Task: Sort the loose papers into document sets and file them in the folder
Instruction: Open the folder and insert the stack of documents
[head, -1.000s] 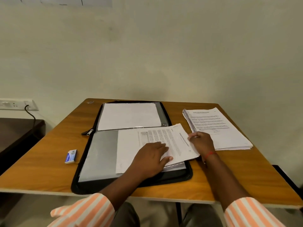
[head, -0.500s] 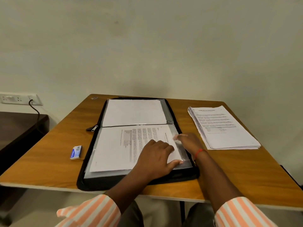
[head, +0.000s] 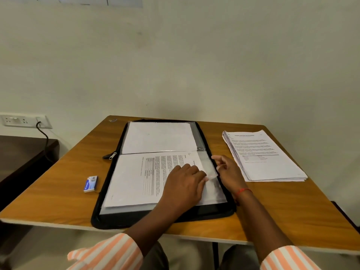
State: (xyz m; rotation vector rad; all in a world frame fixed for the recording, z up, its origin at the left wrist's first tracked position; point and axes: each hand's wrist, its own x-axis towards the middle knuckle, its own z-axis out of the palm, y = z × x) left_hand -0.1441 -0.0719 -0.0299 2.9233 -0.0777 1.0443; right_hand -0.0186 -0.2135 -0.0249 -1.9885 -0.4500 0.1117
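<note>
Left hand (head: 185,182) presses flat on the printed sheet (head: 132,182) inside the open folder (head: 116,219); right hand (head: 228,172) is beside the clear sleeve (head: 214,191), grip unclear.

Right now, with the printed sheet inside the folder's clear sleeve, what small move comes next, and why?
Probably lift the right hand to the white stack of loose papers for the next page: the printed sheet seems fully inside the clear plastic sleeve, pinned by the flat left hand.

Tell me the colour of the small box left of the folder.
The box is blue and white; head view shows it best.
</note>
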